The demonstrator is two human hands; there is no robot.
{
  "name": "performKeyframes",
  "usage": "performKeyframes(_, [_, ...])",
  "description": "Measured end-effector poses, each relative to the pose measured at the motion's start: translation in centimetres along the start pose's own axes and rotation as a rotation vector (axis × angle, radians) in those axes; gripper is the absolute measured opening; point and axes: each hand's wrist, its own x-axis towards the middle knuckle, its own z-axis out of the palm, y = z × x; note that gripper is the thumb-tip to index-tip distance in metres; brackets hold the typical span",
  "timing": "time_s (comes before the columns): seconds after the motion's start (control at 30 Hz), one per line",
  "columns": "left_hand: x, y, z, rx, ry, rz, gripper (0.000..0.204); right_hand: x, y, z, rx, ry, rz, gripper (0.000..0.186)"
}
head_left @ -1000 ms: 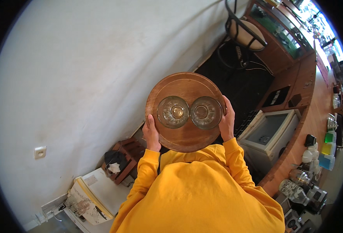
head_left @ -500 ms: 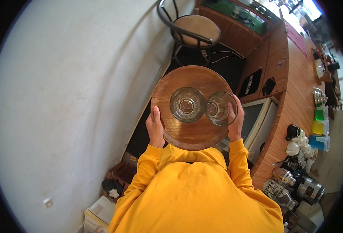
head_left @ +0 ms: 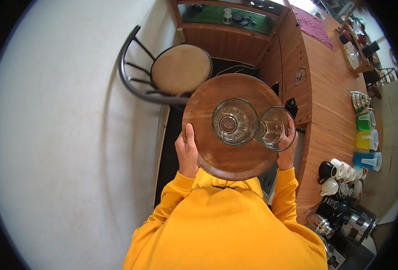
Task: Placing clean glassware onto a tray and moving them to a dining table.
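Observation:
A round wooden tray [head_left: 226, 164] is held out in front of me, between both hands. My left hand [head_left: 188, 153] grips its left rim, thumb on top and fingers hidden underneath. My right hand [head_left: 287, 155] closes on the right rim and shows partly through glass. Two clear drinking glasses are on the tray. One glass [head_left: 235, 121] stands near its middle. The other glass [head_left: 272, 130] is at the right edge, in front of my right fingers; whether those fingers also touch it, I cannot tell.
A black-framed chair [head_left: 181, 69] with a tan seat stands ahead by the white wall [head_left: 63, 135]. Along the right runs a wooden counter [head_left: 320, 90] with a pink cloth [head_left: 311, 24], a green jug [head_left: 365, 120], a yellow jug [head_left: 365, 140], a blue jug [head_left: 365, 160] and several cups [head_left: 343, 170].
The view has moved forward and turned, so the chair now appears nearer and further left. Both hands still hold the tray, with the two glasses on it.

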Motion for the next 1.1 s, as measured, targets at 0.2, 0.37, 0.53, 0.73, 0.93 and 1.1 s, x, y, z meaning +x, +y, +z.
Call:
performKeyframes(0.2, [6.1, 1.5, 5.8, -0.010, -0.056, -0.075, 0.046, 7.7, -0.1, -0.1, 0.012, 0.074, 0.012, 0.040])
performKeyframes(0.37, [11.4, 1.8, 10.5, 0.008, -0.038, -0.074, 0.045, 15.1, 0.7, -0.2, 0.048, 0.010, 0.014, 0.040])
performKeyframes(0.53, [17.2, 1.1, 15.0, -0.049, 0.027, -0.081, 0.044, 23.3, -0.5, 0.6, -0.313, -0.134, -0.379, 0.056])
performKeyframes(0.73, [23.1, 0.8, 20.4, -0.108, 0.084, -0.113, 0.046, 32.2, -1.9, 0.6, -0.432, -0.415, -0.423, 0.083])
performKeyframes(0.93, [28.3, 1.9, 24.7, -0.031, 0.117, -0.130, 0.048, 38.9, -2.0, 2.4, -0.356, -0.607, -0.284, 0.092])
performKeyframes(1.1, [33.5, 0.8, 26.0, -0.038, 0.107, -0.119, 0.049, 43.4, 0.5, 4.9, -0.308, -0.541, -0.349, 0.085])
